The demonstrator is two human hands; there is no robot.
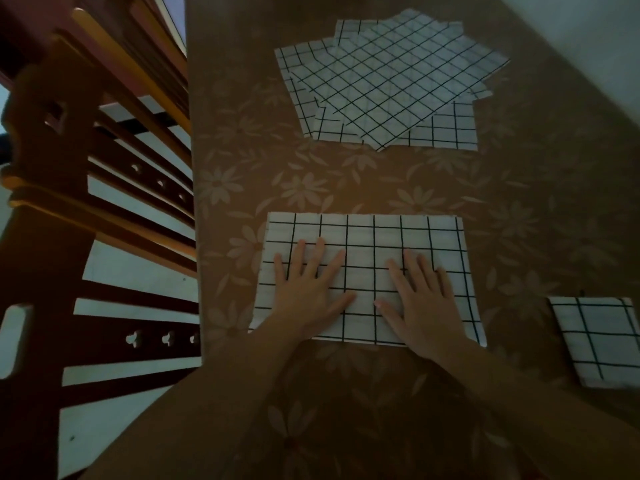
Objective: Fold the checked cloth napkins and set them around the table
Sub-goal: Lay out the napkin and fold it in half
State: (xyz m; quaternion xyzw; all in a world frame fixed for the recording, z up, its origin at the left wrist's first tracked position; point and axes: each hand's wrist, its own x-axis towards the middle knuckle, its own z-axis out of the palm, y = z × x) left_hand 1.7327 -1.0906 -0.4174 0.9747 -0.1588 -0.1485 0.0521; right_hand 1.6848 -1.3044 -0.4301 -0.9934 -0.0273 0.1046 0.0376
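Dim room, table and wooden chairs.
A brown floral tablecloth [346, 181] is covering the table, spreading out on every side of where the hands are pressing. Left of that spot, dark wooden chairs [69, 188] with slatted, carved backs are standing against the table edge, pale floor [138, 271] showing between the slats. Far up and right, a pale surface [588, 36] is catching faint light.

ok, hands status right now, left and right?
Left hand: open, fingers spread flat, pressing on the half-folded checked napkin.
Right hand: open, flat on the same napkin.
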